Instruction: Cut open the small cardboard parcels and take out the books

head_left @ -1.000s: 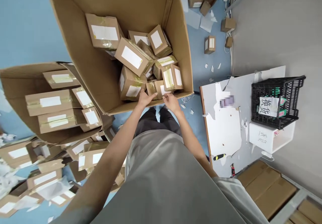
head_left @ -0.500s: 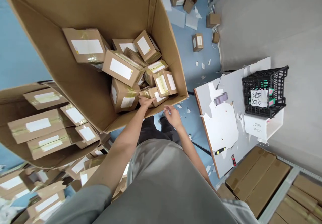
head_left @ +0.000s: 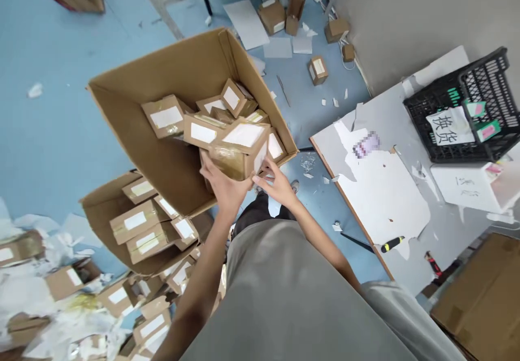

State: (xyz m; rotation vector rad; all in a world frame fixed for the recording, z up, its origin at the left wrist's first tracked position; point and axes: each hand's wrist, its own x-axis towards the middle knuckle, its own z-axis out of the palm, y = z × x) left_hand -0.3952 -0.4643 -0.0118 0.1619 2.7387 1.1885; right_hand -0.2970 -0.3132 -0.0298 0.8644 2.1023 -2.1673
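A taped brown cardboard box (head_left: 233,155) with white labels is held up between my two hands, above the near edge of a large open carton (head_left: 134,128). My left hand (head_left: 227,185) grips its left and lower side, fingers spread along the cardboard. At its right lower corner my right hand (head_left: 276,182) closes with thumb and fingertips. Inside the carton lie several smaller taped boxes, among them a labelled box (head_left: 166,117) at the left and a small box (head_left: 233,98) near the far corner. The held box hides part of the pile.
A second carton (head_left: 95,209) with labelled boxes stands at the left, with paper scraps and boxes below it. On the right, a white table (head_left: 361,198) bears a black crate (head_left: 422,104), a white bin (head_left: 463,188) and a yellow-black cutter (head_left: 392,244). A small box (head_left: 318,70) stands on the floor.
My left hand was reaching into the carton and my right hand hung free by its edge. Now both hands hold a box raised above the pile. The view has shifted, showing more floor.
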